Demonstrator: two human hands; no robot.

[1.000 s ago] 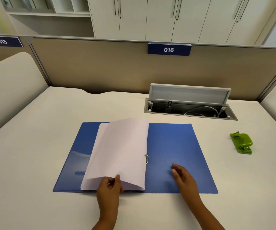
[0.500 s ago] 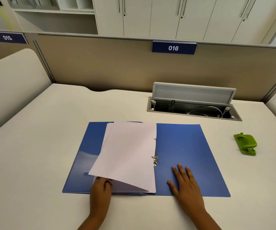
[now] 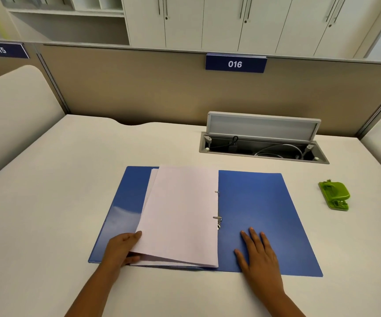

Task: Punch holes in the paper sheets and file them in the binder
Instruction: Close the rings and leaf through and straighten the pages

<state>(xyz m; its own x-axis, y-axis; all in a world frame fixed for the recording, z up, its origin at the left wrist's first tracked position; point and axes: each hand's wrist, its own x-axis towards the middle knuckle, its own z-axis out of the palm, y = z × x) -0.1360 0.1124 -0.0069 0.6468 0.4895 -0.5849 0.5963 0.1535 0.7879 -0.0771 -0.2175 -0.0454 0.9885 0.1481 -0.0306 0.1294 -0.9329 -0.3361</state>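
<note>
Since the earlier frame, the left hand (image 3: 121, 250) has slid to the sheets' (image 3: 180, 216) near left corner, pinching them on the binder (image 3: 258, 213) rings. Right hand (image 3: 259, 255) lies flat, fingers spread, on the right cover. Punch (image 3: 334, 195) sits well right of it on the counter (image 3: 47, 213).

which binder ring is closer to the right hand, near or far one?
The near ring, lower on the binder spine, just up-left of the right hand lying flat on the cover. The far ring sits further up the paper sheets' edge.
</note>
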